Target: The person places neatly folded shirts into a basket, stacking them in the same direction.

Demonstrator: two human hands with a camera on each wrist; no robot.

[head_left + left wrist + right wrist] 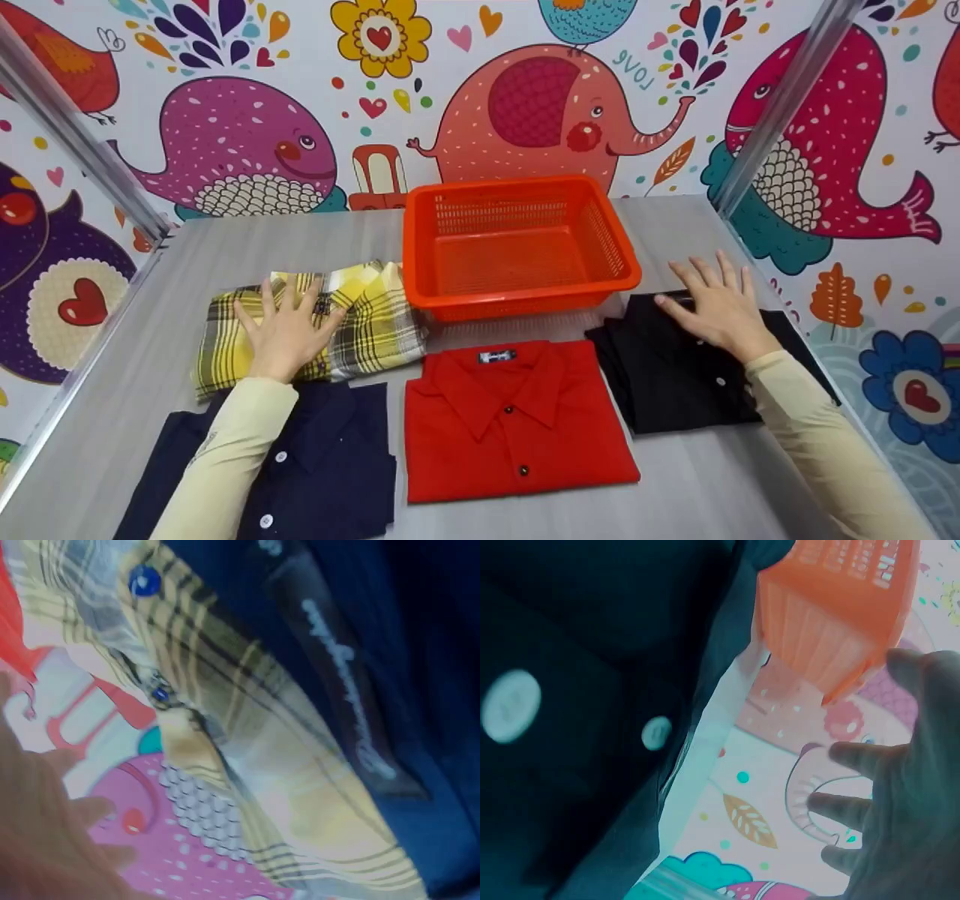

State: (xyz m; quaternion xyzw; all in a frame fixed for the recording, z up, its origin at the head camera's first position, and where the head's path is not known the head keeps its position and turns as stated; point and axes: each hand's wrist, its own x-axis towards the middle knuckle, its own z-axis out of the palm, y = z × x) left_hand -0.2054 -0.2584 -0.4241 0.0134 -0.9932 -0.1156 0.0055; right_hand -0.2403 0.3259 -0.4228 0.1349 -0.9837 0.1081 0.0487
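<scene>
My left hand, fingers spread, is over a folded yellow plaid shirt at the left; whether it touches the cloth I cannot tell. Below that shirt lies a folded navy shirt with white buttons, partly behind my left sleeve. On the right, my right hand spreads its fingers above a folded black shirt and holds nothing. Between the arms a red shirt lies folded, collar toward the back. In the right wrist view, the black shirt fills the left side, apart from the spread fingers.
An orange-red plastic basket with slotted sides stands at the back middle, nothing visible inside. The grey table meets cartoon-printed walls at the back and sides. Metal posts stand at the two back corners.
</scene>
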